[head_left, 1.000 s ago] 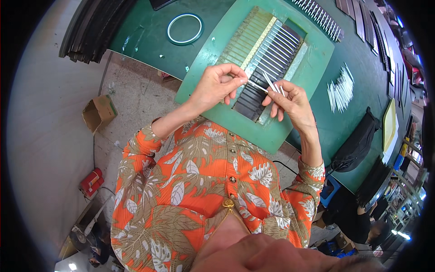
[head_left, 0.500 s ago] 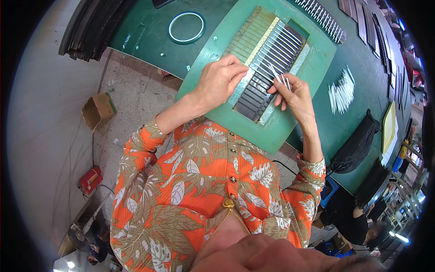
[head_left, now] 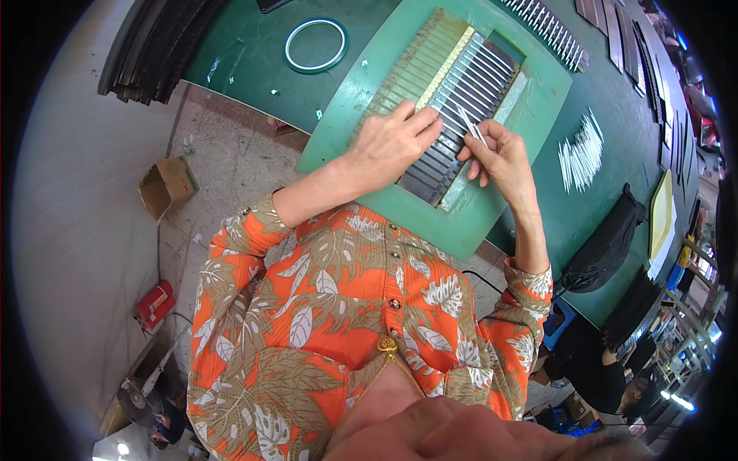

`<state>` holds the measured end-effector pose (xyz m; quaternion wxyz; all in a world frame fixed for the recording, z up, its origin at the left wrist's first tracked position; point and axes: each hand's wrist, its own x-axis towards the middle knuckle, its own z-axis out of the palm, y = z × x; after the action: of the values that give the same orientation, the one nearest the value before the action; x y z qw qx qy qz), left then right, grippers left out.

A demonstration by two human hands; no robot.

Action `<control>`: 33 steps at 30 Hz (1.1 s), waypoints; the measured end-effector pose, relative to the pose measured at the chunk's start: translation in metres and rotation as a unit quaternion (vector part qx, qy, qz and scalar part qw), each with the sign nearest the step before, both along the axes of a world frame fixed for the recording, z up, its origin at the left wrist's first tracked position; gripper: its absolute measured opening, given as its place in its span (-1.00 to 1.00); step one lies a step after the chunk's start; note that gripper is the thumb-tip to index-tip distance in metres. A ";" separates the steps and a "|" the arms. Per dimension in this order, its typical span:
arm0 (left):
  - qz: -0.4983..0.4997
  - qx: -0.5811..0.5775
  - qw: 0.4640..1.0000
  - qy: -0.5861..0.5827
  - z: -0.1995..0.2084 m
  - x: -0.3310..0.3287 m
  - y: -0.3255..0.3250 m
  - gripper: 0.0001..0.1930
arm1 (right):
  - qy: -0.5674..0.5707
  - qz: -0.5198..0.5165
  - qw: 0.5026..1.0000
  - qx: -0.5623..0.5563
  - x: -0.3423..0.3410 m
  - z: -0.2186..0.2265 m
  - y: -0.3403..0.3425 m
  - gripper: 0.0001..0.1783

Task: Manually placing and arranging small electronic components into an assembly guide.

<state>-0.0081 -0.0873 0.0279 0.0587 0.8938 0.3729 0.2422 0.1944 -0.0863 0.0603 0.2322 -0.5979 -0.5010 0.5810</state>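
My right hand [head_left: 500,157] pinches a small bundle of thin silvery-white sticks [head_left: 471,125] over the right side of a slotted frame. My left hand [head_left: 393,146] is closed, thumb against forefinger, its fingertips at the left edge of the dark slotted strip [head_left: 419,187]. Whatever is between those fingertips is too small to make out. Similar sticks [head_left: 486,65] lie crosswise in parallel rows on the dark strip's upper part. A yellow strip [head_left: 447,67] runs beside it, with a brownish grooved plate [head_left: 419,58] farther left. All this sits on a green board [head_left: 469,230].
A loose pile of white sticks [head_left: 580,157] lies right of the board. Past it are a black pouch [head_left: 607,246] and a yellow tray [head_left: 659,215]. A tape roll [head_left: 316,46] lies at upper left, near stacked dark strips [head_left: 150,50]. A rack of sticks [head_left: 542,31] stands beyond.
My left hand has moved right and slightly down, its fingertips now over the dark strip's edge. My right hand stays nearly in place, its stick bundle less fanned out.
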 end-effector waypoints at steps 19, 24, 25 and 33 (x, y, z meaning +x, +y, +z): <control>0.003 -0.617 0.664 -0.423 0.024 -0.027 -0.007 -0.86 | 0.114 0.023 0.992 -0.039 -0.014 0.019 -0.028 -0.85; 0.030 -0.613 0.657 -0.437 0.016 -0.032 -0.006 -0.86 | 0.149 -0.009 0.987 -0.051 -0.011 0.012 -0.024 -0.85; 0.034 -0.609 0.660 -0.439 0.013 -0.032 -0.006 -0.86 | 0.149 -0.010 0.987 -0.052 -0.011 0.010 -0.024 -0.85; 0.084 -0.377 0.869 -0.310 0.004 -0.028 0.000 -0.85 | 0.087 -0.011 0.996 -0.009 -0.008 -0.005 -0.013 -0.85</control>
<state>-0.0361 -0.0872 0.0321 0.4834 0.6477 0.4721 0.3521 0.1860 -0.0988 0.0550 0.2755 -0.5527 -0.4674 0.6326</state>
